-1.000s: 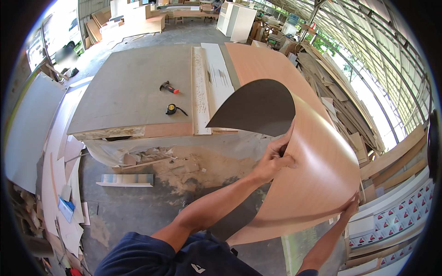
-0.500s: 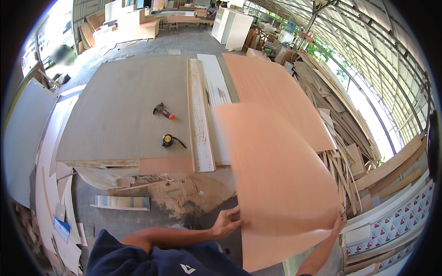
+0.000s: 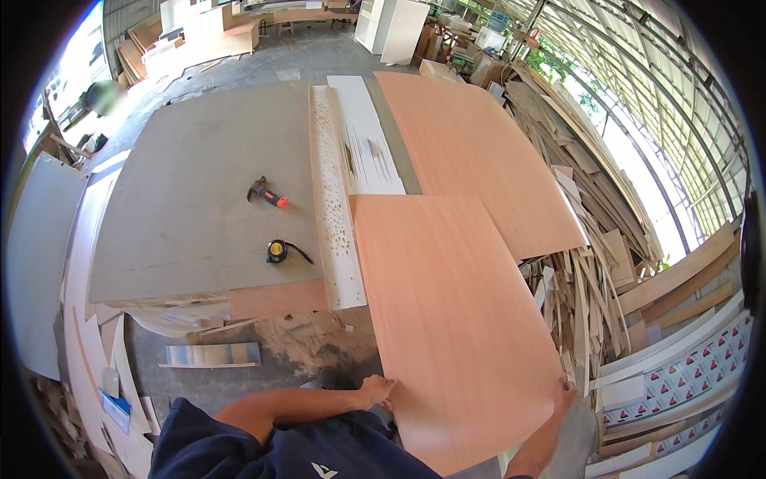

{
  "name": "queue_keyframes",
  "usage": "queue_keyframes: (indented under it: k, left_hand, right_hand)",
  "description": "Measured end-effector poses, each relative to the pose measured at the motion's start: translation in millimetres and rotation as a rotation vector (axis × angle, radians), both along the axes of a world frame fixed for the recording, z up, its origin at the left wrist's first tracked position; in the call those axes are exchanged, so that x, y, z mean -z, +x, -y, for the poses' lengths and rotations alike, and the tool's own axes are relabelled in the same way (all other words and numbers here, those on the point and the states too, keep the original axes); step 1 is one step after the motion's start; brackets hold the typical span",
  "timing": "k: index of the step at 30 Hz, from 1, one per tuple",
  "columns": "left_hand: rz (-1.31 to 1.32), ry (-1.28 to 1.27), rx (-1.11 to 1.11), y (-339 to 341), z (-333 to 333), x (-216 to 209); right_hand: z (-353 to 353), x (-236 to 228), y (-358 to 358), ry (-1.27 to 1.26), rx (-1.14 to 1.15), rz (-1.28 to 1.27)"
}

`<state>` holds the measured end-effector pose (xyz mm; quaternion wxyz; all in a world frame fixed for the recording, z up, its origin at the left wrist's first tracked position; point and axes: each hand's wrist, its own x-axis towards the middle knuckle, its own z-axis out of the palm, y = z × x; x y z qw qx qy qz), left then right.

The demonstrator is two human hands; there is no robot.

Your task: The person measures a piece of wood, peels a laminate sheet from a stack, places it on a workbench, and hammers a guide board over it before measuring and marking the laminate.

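A thin, pinkish-brown plywood sheet (image 3: 463, 319) stretches from my body to the work table (image 3: 199, 176), its far end lying over the white strips there. My left hand (image 3: 378, 390) grips its left edge, fingers mostly hidden by the sheet. On the opposite edge my right hand (image 3: 563, 397) is closed around the side, its fingertips partly out of sight. A second plywood sheet (image 3: 487, 160) of the same colour lies farther off on the table's right side. Left of the strips rest a claw hammer (image 3: 267, 192) with a red-and-black handle and a black-and-yellow tape measure (image 3: 277, 251).
A long white speckled board (image 3: 335, 199) runs beside the held sheet. Piled wood offcuts (image 3: 586, 160) border the table's right. White cabinets (image 3: 389, 30) stand at the back. A short curved panel (image 3: 213, 354) lies on the floor at left, near large leaning panels (image 3: 48, 255).
The held plywood sheet has come down flatter and its far end has shifted left, onto the white strips. Both hands keep their grip. The view has tilted slightly.
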<state>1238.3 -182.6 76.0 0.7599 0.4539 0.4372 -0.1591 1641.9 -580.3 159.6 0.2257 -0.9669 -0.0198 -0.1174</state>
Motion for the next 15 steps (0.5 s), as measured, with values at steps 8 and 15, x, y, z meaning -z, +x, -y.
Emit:
queue_keyframes:
  k: [8, 15]
  left_hand:
    - [-0.026, 0.083, -0.016, 9, 22, 33]
    - [-0.100, 0.786, 0.413, 13, 4, -24]
  right_hand:
    - [-13, 39, 36, 0.331, -0.146, -0.147]
    - [-10, 53, 48, 0.337, -0.142, -0.325]
